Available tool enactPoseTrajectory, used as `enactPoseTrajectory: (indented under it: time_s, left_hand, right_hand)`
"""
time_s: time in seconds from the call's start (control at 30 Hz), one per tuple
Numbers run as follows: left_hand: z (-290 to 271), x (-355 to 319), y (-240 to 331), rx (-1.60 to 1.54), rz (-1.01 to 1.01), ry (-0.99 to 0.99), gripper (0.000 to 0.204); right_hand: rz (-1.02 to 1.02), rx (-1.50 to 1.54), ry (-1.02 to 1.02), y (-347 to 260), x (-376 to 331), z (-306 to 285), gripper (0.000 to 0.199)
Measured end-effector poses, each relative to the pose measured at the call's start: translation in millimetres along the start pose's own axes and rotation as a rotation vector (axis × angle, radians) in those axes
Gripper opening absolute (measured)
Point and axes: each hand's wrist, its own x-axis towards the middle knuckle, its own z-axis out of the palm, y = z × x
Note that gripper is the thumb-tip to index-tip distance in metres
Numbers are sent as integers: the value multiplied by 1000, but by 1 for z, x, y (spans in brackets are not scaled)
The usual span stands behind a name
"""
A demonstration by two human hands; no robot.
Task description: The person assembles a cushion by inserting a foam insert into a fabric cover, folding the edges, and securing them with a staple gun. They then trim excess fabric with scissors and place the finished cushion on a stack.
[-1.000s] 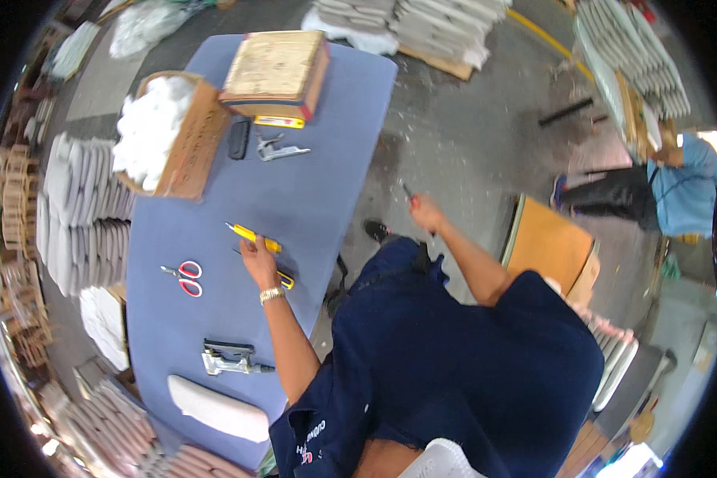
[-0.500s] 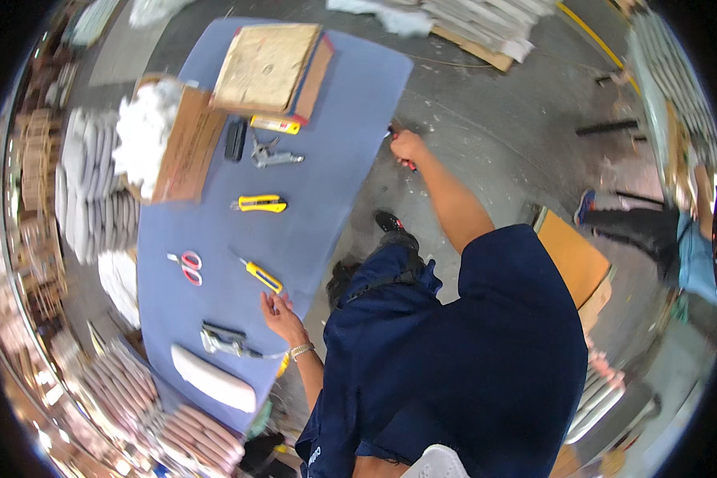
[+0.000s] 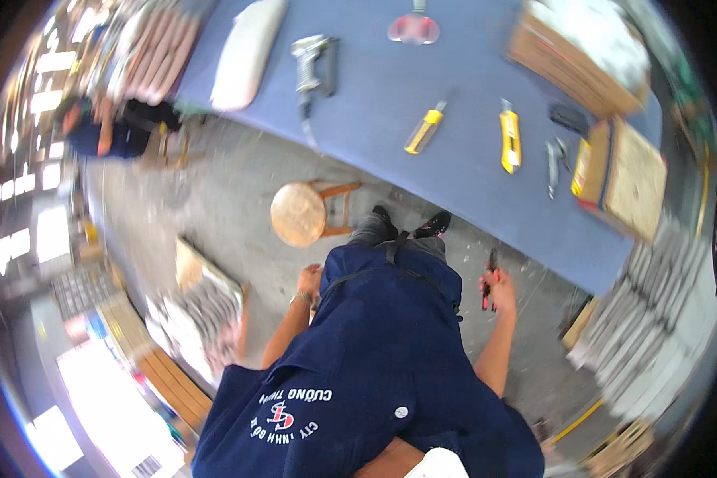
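Observation:
My right hand (image 3: 499, 288) is closed around pliers (image 3: 485, 298) with red and black handles, their dark jaws pointing toward the blue table (image 3: 358, 111). Hanging low beside my shirt is my left hand (image 3: 308, 280), just below a round wooden stool (image 3: 298, 214); its fingers are partly hidden and blurred. Across the table lie a grey staple gun (image 3: 311, 68) with a hose, a yellow screwdriver-like tool (image 3: 424, 131), a yellow utility knife (image 3: 510, 141), red-handled scissors (image 3: 413, 29) and a small metal hand tool (image 3: 555, 165). A long pale cushion (image 3: 247, 54) rests at the left.
A cardboard box (image 3: 562, 65) of white stuffing and a worn thick block (image 3: 634, 178) stand at the table's right. Stacked grey cushions (image 3: 637, 311) sit beyond its right end. Another person (image 3: 107, 131) is at the far left, and a cushion pile (image 3: 203, 311) stands on the left floor.
My view and body have turned, so the table now lies ahead instead of to the left. My left hand has come away from the table edge; my right still holds the pliers.

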Motion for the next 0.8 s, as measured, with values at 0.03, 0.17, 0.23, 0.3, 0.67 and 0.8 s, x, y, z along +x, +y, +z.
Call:
enactPoseTrajectory:
  time_s: [0.03, 0.17, 0.23, 0.3, 0.67, 0.8]
  left_hand:
    - [15, -1, -5, -41, -44, -8, 44]
    - [52, -24, 21, 76, 313, 18, 45]
    - [49, -45, 74, -25, 198, -10, 46]
    - [36, -61, 98, -135, 111, 4, 48]
    - [-1, -61, -68, -233, -121, 152, 46]
    - [-1, -87, -139, -301, -245, 374, 44]
  right_hand:
    - [-34, -48, -66, -26, -3, 14, 27]
    - [-209, -347, -125, -120, 6, 35, 34]
    - [-266, -404, -30, -156, 43, 19, 34]
    - [-408, -547, 145, -181, 85, -11, 38]
    - [-910, -997, 121, -263, 115, 150, 62]
    - [-851, -1370, 74, -194, 163, 243, 69]
